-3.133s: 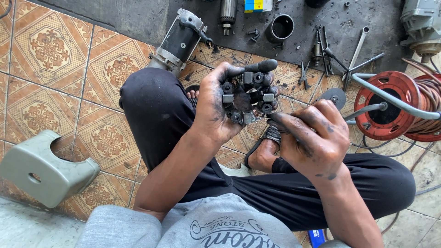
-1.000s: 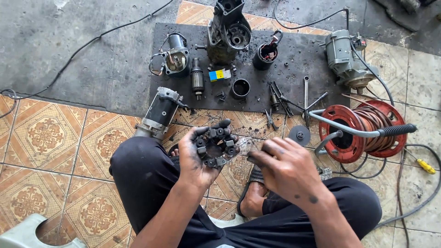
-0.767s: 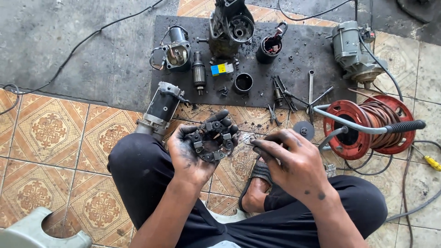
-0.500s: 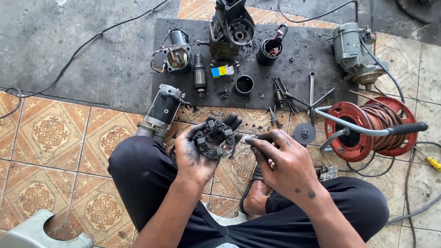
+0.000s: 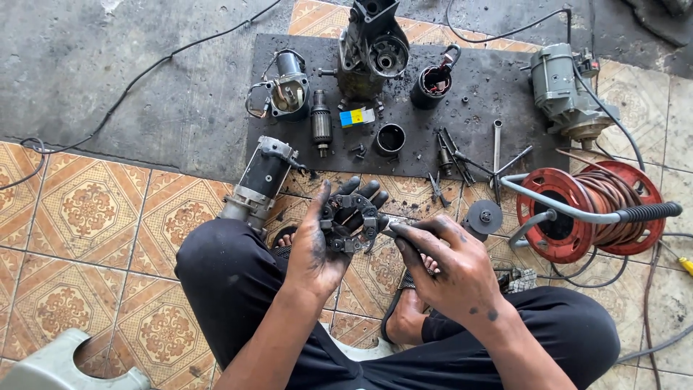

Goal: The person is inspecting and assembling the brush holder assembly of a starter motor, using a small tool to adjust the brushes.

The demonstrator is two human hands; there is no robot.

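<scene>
Partly Hidden: Greasy Part in the Palm

Up close, the left hand [image 5: 317, 249] cups a round black brush holder [image 5: 351, 220], its underside hidden by the palm. The right hand [image 5: 451, 271] pinches a small metal piece [image 5: 390, 225] against it, too small to identify. A red cable reel [image 5: 588, 209] lies beside.

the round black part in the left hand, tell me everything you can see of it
The round black part is a ring-shaped metal piece, dark and greasy, with small blocks and clips set around a middle opening. It lies tilted in the cupped left hand, fingers curled behind it, above the tiled floor. The right hand pinches a small metal tip against its right edge.
</scene>
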